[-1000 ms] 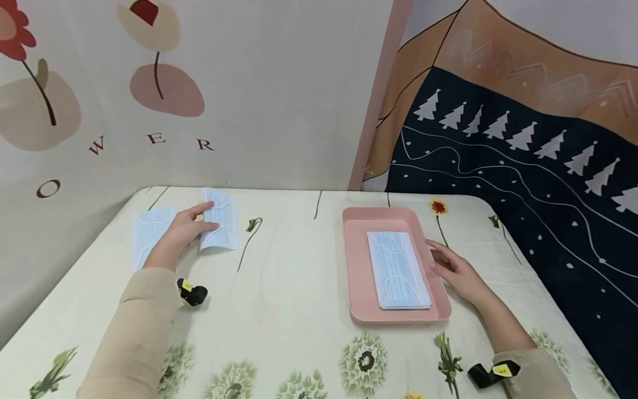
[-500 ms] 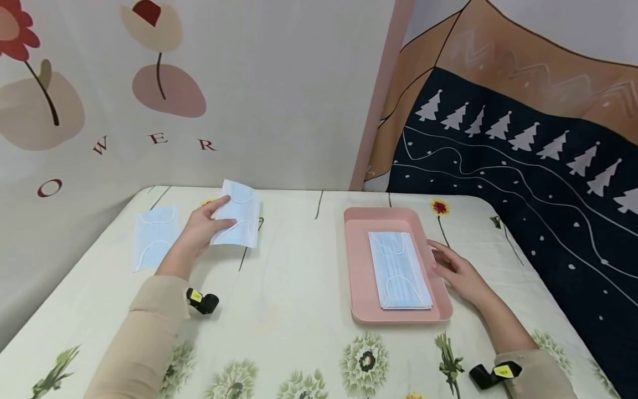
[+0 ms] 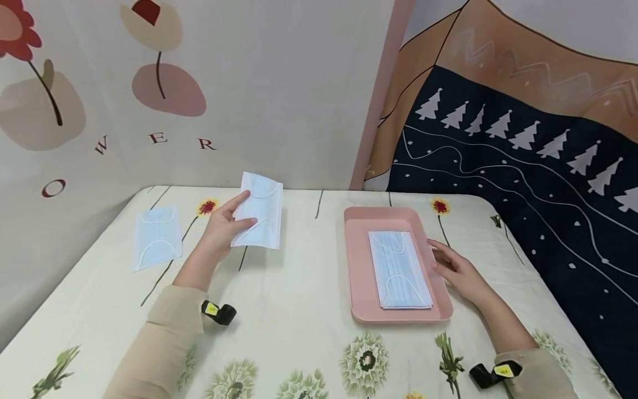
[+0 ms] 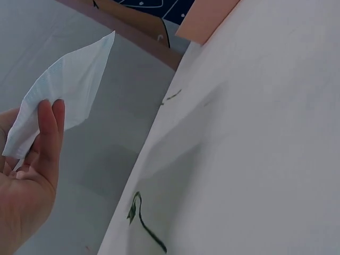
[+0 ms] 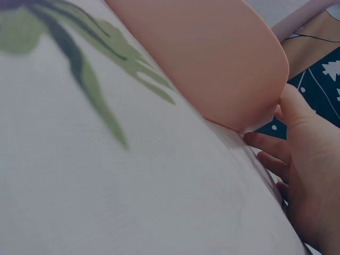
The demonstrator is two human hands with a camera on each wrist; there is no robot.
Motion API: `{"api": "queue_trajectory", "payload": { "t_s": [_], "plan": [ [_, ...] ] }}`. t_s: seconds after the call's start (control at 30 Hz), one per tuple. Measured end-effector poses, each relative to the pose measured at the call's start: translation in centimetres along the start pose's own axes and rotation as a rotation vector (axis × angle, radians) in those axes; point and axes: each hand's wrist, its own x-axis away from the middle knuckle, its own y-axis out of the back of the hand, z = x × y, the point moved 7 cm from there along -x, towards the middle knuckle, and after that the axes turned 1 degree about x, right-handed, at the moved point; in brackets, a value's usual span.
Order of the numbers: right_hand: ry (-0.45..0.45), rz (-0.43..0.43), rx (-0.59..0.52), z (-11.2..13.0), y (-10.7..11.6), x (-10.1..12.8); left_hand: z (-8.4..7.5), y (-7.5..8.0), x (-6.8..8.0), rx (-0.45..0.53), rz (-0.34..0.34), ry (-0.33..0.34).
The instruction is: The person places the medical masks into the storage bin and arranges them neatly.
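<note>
My left hand (image 3: 219, 226) pinches a light blue disposable face mask (image 3: 262, 210), raised a little above the table left of the middle. The left wrist view has this mask (image 4: 74, 79) edge-on between thumb and fingers. A pink tray (image 3: 356, 266) stands right of the middle with a stack of face masks (image 3: 399, 271) lying in it. My right hand (image 3: 461, 277) touches the tray's right side with loosely bent fingers. In the right wrist view its thumb (image 5: 292, 103) rests against the tray wall (image 5: 228, 69). Another face mask (image 3: 157, 235) lies flat at the far left.
A white flower-printed cloth (image 3: 299, 299) covers the table. Behind it hangs a pale printed curtain (image 3: 279, 100), with a dark tree-patterned cloth (image 3: 498, 160) at the right. Small black devices (image 3: 219, 313) sit at both wrists.
My left hand has lifted the mask and carried it to the right, away from the one lying at the left. My right hand and the tray have stayed put.
</note>
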Motion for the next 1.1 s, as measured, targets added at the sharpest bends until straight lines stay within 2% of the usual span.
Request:
{"api": "queue_trajectory", "payload": {
  "t_s": [0.57, 0.9, 1.1],
  "plan": [
    [-0.014, 0.011, -0.034, 0.1, 0.0, 0.0, -1.9, -7.9, 2.1, 0.213, 0.097, -0.116],
    [-0.011, 0.007, -0.011, 0.0, -0.1, -0.1, -2.4, -11.6, 3.0, 0.326, 0.109, -0.118],
    [-0.01, 0.005, -0.012, 0.0, -0.1, 0.0, -2.4, -13.9, 3.5, 0.35, 0.098, -0.121]
  ]
}}
